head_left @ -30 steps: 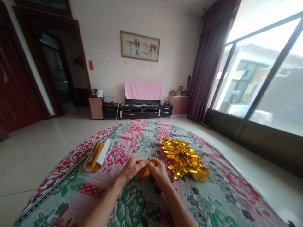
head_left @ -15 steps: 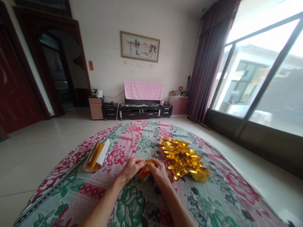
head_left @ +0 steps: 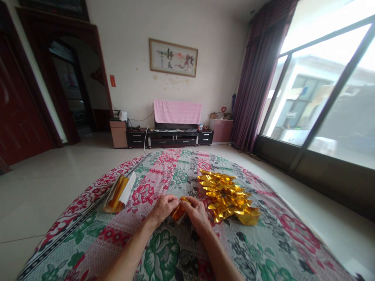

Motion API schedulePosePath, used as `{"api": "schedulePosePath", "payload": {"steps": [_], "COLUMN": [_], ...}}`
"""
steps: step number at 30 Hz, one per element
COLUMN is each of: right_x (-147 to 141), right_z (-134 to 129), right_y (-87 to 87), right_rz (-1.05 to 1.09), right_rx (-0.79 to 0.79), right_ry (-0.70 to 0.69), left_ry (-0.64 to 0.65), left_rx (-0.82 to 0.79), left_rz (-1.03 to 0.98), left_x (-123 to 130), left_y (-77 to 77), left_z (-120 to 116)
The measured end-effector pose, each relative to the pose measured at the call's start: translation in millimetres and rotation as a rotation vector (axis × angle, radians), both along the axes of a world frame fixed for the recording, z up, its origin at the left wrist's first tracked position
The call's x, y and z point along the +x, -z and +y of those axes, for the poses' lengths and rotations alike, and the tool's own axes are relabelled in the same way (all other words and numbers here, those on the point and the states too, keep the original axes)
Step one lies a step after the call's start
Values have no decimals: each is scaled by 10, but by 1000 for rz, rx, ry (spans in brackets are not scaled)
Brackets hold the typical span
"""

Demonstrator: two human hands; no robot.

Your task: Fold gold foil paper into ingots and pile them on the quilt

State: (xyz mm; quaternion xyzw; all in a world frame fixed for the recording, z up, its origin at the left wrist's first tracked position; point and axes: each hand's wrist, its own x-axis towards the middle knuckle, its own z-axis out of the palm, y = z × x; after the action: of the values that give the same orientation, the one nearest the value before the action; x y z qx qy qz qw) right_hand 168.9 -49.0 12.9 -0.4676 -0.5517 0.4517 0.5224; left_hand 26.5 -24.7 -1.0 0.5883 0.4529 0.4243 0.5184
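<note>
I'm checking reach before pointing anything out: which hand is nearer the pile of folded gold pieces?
Right. The right hand is just left of the folded gold pieces; the left hand is farther left, beyond it.

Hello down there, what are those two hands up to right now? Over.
Left hand and right hand: both pinching small shiny gold paper piece. Pile of folded gold paper shapes beside right hand. Nothing blocking.

Passage to the right of the hands [head_left: 181, 210] is blocked by heaped gold foil pieces [head_left: 227, 195]; on the left, bare patterned cloth [head_left: 117, 230] is left open as far as a rolled foil sheet [head_left: 118, 194].
</note>
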Motion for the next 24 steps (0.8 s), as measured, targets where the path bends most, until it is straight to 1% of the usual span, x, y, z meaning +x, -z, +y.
{"api": "schedulePosePath", "payload": {"steps": [9, 14, 21, 24], "right_x": [10, 15, 8, 4], "right_z": [-3, 19, -6, -8], "right_y": [33, 72, 28, 31], "right_rz": [-58, -46, -77, -64], "right_rx": [87, 82, 70, 67], "right_ry": [-17, -24, 13, 16], "left_ry": [-73, -34, -22, 15], "left_rx": [121, 116, 134, 104], "left_rz": [156, 127, 152, 125], "left_x": [-6, -12, -22, -32], "left_y": [3, 18, 5, 4], "left_z": [14, 22, 24, 20]}}
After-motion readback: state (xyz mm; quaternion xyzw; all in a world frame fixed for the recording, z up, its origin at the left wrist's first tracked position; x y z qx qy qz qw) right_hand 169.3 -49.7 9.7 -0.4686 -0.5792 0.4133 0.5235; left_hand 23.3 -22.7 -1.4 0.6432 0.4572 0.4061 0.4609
